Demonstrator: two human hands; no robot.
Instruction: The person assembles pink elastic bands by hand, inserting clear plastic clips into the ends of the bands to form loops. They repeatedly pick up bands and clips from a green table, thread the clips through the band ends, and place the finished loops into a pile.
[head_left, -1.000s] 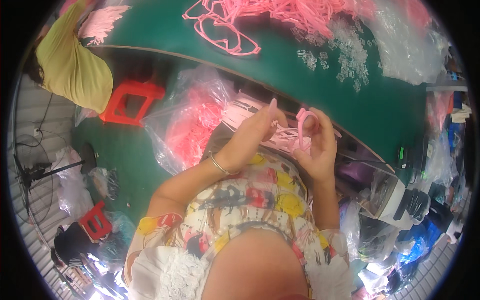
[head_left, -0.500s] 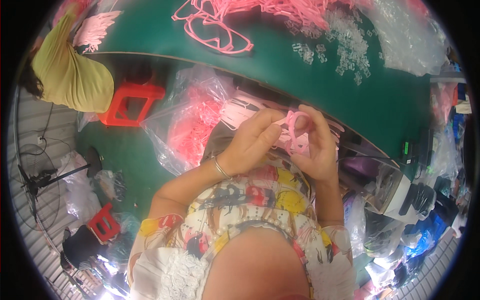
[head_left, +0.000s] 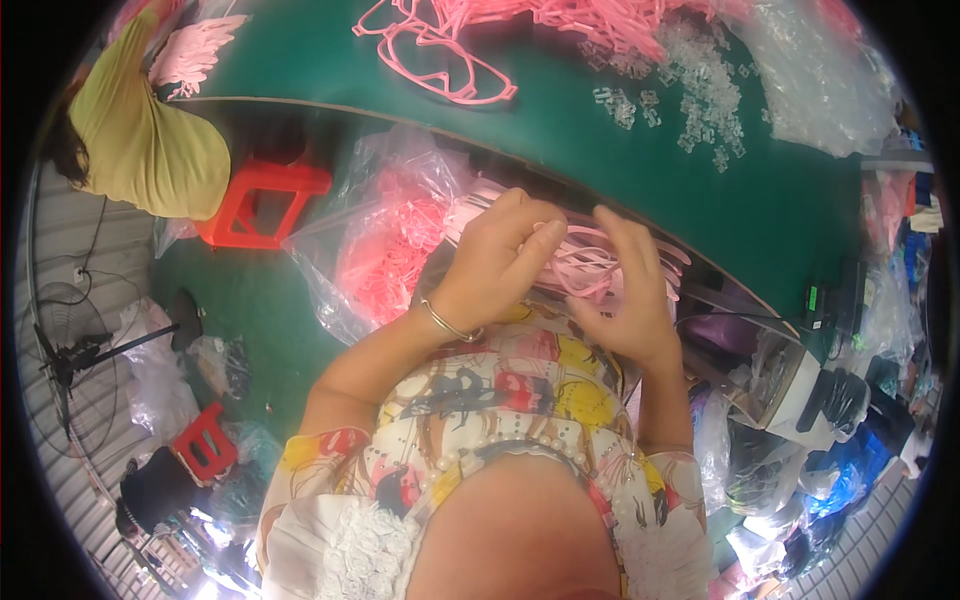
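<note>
Pink rubbery straps or loops (head_left: 588, 265) lie piled at my lap, just below the table edge. Over the left part of this pile is my left hand (head_left: 500, 255), its fingers curled and the thumb pressed toward them. Whatever may be in that pinch is hidden. My right hand (head_left: 637, 300) hovers at the pile's right side, thumb and fingers spread apart with nothing visible between them. Left of my lap, a clear plastic bag (head_left: 330, 270) holds more pink pieces (head_left: 395, 250).
On the green table (head_left: 560, 140) lie pink goggle-shaped frames (head_left: 430, 62), a pink heap (head_left: 570, 15), small clear clips (head_left: 710, 105) and a plastic bag (head_left: 825, 85). A red stool (head_left: 265, 205) stands left, near a person in a yellow-green top (head_left: 150, 140). An open box (head_left: 770, 375) is at right.
The pink loop held up between both hands is no longer raised there. My right hand has opened, and my left has turned with its fingers curled over the lap pile.
</note>
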